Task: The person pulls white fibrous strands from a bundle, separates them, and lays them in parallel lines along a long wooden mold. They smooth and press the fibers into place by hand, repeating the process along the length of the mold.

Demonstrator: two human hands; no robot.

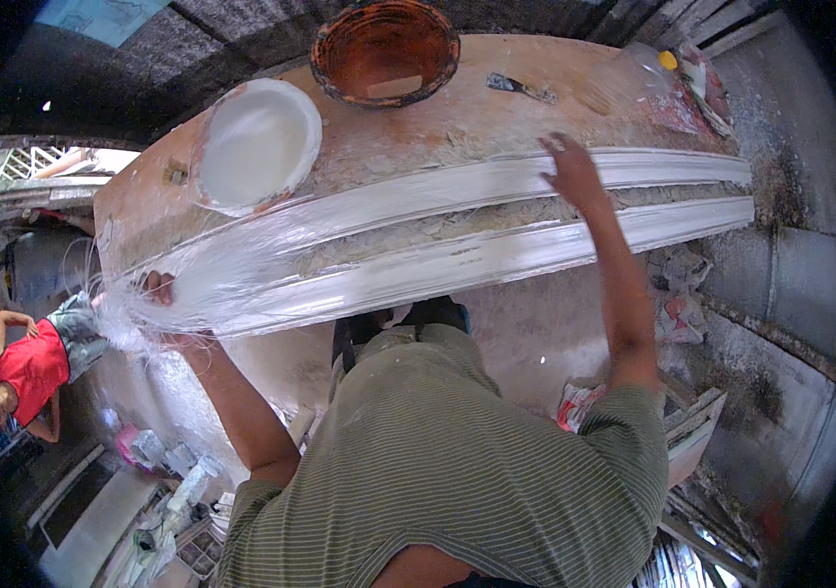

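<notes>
Two long white mouldings lie side by side across the table, a far one (457,184) and a near one (418,277). My left hand (160,290) is closed on a bundle of fine white fibres (212,279) at the left ends of the mouldings. Loose strands fan out to the right over both mouldings and partly hide the hand. Over the far moulding, toward its right part, is my right hand (572,176), with its fingers apart and nothing in them. Whether its fingertips touch the surface I cannot tell.
Beyond the mouldings stand a white-filled basin (259,147) and an orange-brown bowl (385,59). A scraper (522,88) and a clear container with a yellow cap (668,61) lie on the table (477,122). At the left is another person in a red shirt (31,367).
</notes>
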